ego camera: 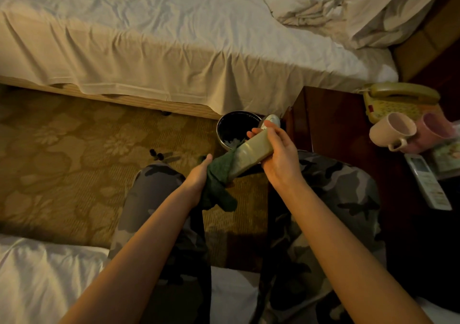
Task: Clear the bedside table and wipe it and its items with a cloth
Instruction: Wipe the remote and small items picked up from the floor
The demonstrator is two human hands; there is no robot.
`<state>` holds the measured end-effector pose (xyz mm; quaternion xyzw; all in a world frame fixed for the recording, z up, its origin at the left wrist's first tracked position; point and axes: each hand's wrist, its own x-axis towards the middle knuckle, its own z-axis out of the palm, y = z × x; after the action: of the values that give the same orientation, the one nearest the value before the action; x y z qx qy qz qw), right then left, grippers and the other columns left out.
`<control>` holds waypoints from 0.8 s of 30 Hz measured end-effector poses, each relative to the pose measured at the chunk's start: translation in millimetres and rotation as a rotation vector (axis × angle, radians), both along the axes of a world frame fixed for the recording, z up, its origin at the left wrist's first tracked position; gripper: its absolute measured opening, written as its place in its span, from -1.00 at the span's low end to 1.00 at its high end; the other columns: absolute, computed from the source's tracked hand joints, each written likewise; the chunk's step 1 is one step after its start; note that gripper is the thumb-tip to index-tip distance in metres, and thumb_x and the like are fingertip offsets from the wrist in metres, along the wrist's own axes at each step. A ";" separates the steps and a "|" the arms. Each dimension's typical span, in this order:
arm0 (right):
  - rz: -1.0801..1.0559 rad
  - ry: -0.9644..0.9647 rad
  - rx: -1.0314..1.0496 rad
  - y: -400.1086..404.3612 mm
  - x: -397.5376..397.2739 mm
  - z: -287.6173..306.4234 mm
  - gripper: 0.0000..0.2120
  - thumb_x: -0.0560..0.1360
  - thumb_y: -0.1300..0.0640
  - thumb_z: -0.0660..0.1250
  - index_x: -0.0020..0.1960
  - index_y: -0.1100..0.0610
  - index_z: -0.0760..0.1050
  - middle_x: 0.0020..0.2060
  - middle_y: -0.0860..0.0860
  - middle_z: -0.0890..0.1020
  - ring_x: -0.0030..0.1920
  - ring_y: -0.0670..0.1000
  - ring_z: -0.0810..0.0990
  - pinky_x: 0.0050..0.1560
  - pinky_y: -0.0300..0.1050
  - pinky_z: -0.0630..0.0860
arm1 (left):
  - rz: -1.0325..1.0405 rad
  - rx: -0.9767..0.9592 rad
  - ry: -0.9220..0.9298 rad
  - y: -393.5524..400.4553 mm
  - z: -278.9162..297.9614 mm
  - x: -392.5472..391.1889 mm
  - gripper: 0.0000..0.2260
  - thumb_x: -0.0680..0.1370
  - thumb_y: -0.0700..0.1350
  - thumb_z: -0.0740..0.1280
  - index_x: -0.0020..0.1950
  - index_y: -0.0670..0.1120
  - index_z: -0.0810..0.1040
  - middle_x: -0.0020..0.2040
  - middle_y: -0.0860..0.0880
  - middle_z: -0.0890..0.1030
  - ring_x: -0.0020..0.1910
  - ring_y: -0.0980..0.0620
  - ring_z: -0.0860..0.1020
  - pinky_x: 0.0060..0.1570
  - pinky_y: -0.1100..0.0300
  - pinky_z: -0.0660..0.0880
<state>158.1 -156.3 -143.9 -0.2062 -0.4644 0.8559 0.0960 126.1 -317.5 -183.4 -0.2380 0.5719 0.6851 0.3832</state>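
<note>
A seated person in camouflage trousers (159,199) holds a pale, oblong flat-sided bottle (251,153) over the patterned carpet (74,161) between two white-sheeted beds (149,37). The right hand (276,154) grips the bottle's upper end, fingers curled round it, while the left hand (199,174) clutches a dark green cloth (219,181) bunched against the bottle's lower end. Just beyond the bottle stands a round, dark metal-rimmed bin (236,129) on the carpet beside the dark wooden bedside worktop (331,124). On that worktop sit a yellowish corded telephone (395,102), a cream mug (390,131) touching a pink mug (433,129), and a white remote control (428,181) near the front edge.
</note>
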 end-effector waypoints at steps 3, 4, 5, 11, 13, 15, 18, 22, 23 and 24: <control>0.016 0.047 0.080 -3.9 1.4 2.3 -0.80 0.62 0.18 0.14 0.19 0.14 0.46 -0.06 0.08 0.63 0.05 0.04 0.63 0.12 -0.01 0.55 | 0.073 0.138 -0.124 3.1 5.5 2.4 -0.52 0.62 0.18 0.08 0.23 -0.20 0.46 -0.09 -0.28 0.60 -0.24 -0.25 0.61 -0.20 -0.11 0.58; 0.016 0.056 0.112 -6.0 2.7 2.2 -0.79 0.62 0.18 0.14 0.20 0.14 0.45 -0.04 0.08 0.63 0.07 0.05 0.62 0.13 0.00 0.55 | 0.107 0.178 -0.129 4.4 7.8 3.2 -0.53 0.63 0.15 0.06 0.22 -0.22 0.45 -0.14 -0.28 0.61 -0.29 -0.26 0.62 -0.30 -0.12 0.59; 0.020 0.060 0.167 -8.3 4.6 1.4 -0.80 0.61 0.17 0.15 0.21 0.13 0.44 -0.03 0.08 0.62 0.08 0.06 0.62 0.15 0.02 0.54 | 0.136 0.194 -0.125 4.9 12.2 4.6 -0.55 0.65 0.11 0.04 0.13 -0.25 0.47 -0.21 -0.26 0.61 -0.34 -0.24 0.61 -0.40 -0.05 0.58; 0.151 0.069 0.477 -22.6 16.9 -2.9 -0.69 0.55 0.22 0.28 0.26 0.09 0.33 0.12 0.13 0.58 0.12 0.04 0.61 0.12 0.00 0.56 | 0.399 0.234 -0.080 -1.6 8.4 -2.7 -0.59 0.64 0.13 0.04 -0.11 -0.12 0.51 -0.19 -0.13 0.53 -0.24 -0.12 0.49 -0.35 0.04 0.46; 0.191 0.085 0.540 -23.9 17.9 -2.2 -0.69 0.55 0.27 0.27 0.25 0.09 0.32 0.13 0.14 0.57 0.12 0.02 0.61 0.10 -0.04 0.57 | 0.432 0.257 -0.066 -1.6 5.4 -3.9 -0.57 0.62 0.18 0.05 -0.05 -0.11 0.54 -0.13 -0.16 0.57 -0.17 -0.16 0.52 -0.26 0.00 0.51; 0.247 0.089 0.660 -21.9 17.4 -0.2 -0.69 0.54 0.27 0.28 0.24 0.08 0.35 0.10 0.10 0.58 0.09 -0.05 0.59 0.08 -0.04 0.57 | 0.399 0.279 -0.040 -1.4 7.4 -0.5 -0.58 0.62 0.19 0.06 0.04 -0.10 0.55 -0.07 -0.17 0.59 -0.11 -0.17 0.55 -0.09 -0.04 0.50; 0.374 0.063 0.667 -12.8 13.8 8.5 -0.70 0.54 0.28 0.27 0.24 0.09 0.38 -0.02 -0.07 0.60 0.00 -0.18 0.58 0.03 -0.14 0.56 | 0.290 0.287 0.023 -3.9 6.6 0.5 -0.55 0.62 0.20 0.03 0.10 -0.10 0.55 -0.09 -0.14 0.61 -0.15 -0.11 0.57 -0.13 0.03 0.49; 0.462 0.095 0.514 -9.1 15.0 10.0 -0.70 0.56 0.28 0.23 0.27 0.10 0.38 0.02 0.07 0.63 0.06 0.06 0.64 0.12 0.03 0.56 | 0.003 0.260 0.064 -6.2 12.0 3.3 -0.52 0.62 0.20 0.03 0.01 -0.13 0.56 -0.24 -0.10 0.63 -0.27 -0.03 0.58 -0.21 0.12 0.50; 0.428 0.090 0.487 -11.8 16.3 7.9 -0.71 0.57 0.27 0.23 0.27 0.11 0.38 0.03 0.14 0.62 0.05 0.11 0.64 0.10 0.03 0.57 | -0.051 0.252 0.066 -5.3 11.5 5.3 -0.52 0.62 0.19 0.03 0.03 -0.14 0.55 -0.21 -0.11 0.62 -0.25 -0.03 0.58 -0.17 0.12 0.50; 0.386 0.078 0.460 -15.8 17.6 5.6 -0.72 0.57 0.26 0.22 0.27 0.12 0.39 0.02 0.17 0.63 0.04 0.12 0.65 0.09 0.02 0.58 | -0.092 0.244 0.067 -3.9 9.4 7.7 -0.52 0.62 0.19 0.02 0.05 -0.15 0.54 -0.17 -0.12 0.61 -0.21 -0.04 0.57 -0.12 0.10 0.48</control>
<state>175.7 -172.1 -138.3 -0.0540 -0.6726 0.7380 -0.0067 133.8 -321.3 -174.0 -0.1402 0.5071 0.7389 0.4210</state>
